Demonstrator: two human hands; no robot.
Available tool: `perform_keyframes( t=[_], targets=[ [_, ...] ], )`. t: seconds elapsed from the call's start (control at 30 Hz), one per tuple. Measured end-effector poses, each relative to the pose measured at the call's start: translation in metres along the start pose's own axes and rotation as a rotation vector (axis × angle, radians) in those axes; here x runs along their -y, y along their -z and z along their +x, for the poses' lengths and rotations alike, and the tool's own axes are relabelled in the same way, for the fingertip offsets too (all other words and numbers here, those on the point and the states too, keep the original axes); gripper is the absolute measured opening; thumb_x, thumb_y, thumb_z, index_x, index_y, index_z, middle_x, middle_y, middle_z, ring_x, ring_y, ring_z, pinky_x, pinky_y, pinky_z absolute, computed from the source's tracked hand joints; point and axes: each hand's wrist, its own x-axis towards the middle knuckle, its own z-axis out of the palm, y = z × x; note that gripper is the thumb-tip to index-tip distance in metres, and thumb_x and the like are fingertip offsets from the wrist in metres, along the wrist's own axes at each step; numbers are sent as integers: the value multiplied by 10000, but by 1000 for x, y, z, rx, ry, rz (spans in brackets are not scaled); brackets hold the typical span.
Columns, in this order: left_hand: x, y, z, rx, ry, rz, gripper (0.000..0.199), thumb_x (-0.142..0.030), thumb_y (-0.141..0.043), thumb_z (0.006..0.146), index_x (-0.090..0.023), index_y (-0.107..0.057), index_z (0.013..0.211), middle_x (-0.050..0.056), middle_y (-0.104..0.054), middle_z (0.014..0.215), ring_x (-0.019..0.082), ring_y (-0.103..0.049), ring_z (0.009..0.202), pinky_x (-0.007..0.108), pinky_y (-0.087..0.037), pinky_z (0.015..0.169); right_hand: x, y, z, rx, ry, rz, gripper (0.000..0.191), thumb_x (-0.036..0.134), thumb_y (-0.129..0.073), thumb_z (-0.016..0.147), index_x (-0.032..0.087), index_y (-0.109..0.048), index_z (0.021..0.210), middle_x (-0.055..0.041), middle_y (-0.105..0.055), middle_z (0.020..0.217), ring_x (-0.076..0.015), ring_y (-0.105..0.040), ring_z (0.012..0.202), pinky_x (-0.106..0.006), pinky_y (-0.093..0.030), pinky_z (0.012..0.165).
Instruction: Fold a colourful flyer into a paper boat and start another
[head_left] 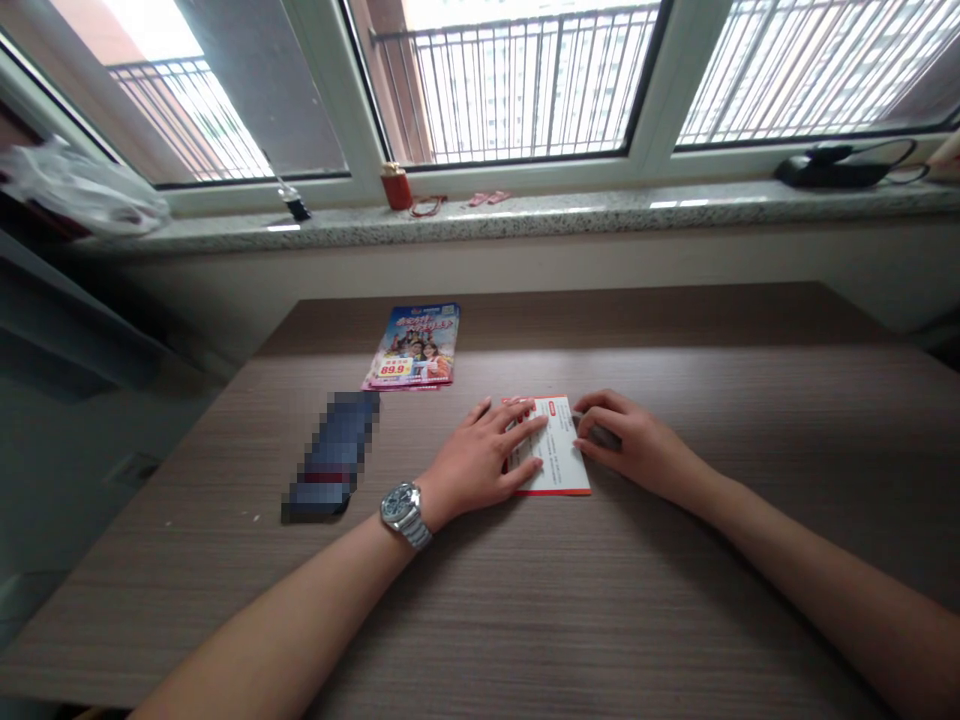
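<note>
Wristwatch (403, 510) sat left of lower center, then the left hand (484, 455), fingers spread flat on a white-and-red printed leaflet (561, 450) around mid-frame. Right hand (636, 440) was curled by its right edge, thumb and index apart; couldn't tell if they touched. Looked like light, bendy paper, probably best pinched there. Glossy flyers (416, 345) lay beyond, left of center.

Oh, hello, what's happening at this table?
A person sits or stands at a table before a window. Their left hand lies spread over a white printed paper with a red edge. Their right hand is curled with its fingertips by the paper's right edge; whether they grip it is hard to tell. Farther back lie colorful leaflets, and a dark, pixelated object is to the left.
</note>
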Motion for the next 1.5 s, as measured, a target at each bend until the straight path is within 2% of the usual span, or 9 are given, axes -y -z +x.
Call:
perform_keyframes(
  t=[0.3,0.53,0.8,1.1,1.5],
  targets=[
    [1,0,-2,-1,-6,-2,553,-521,-474,1000,-335,-415,1517,30,-357,1625,219,-334,1502,467,-158,1279,0,-4,7,-19,3,-98,59,173,-633,913,217,-639,874,-85,-657,1079,-229,-662,949,-384,-546,854],
    [1,2,-2,0,-9,0,550,-526,-465,1003,-333,-419,1516,28,-361,1623,220,-337,1500,468,-157,1279,-9,-6,20,-57,7,-117,69,180,-609,923,218,-636,872,-84,-662,997,-234,-650,910,-380,-536,838],
    [1,2,-2,5,-13,3,550,-526,-460,1007,-331,-414,1520,32,-360,1623,216,-330,1504,470,-155,1279,-22,-6,38,-25,-88,-136,65,215,-606,923,208,-627,862,-63,-623,972,-175,-607,726,-328,-511,725],
    [1,2,-2,11,-10,5,558,-536,-458,1006,-332,-410,1523,31,-369,1618,208,-333,1502,467,-160,1278,-36,-7,52,-46,-112,-170,70,228,-619,910,210,-624,843,-49,-603,955,-163,-587,685,-322,-481,690],
    [2,2,-2,2,-5,-6,550,-534,-458,1004,-336,-417,1516,28,-361,1622,216,-339,1500,474,-162,1278,-35,-3,48,-58,-98,-92,64,256,-630,908,216,-633,858,-37,-574,922,-152,-592,665,-322,-505,689]
  ],
)
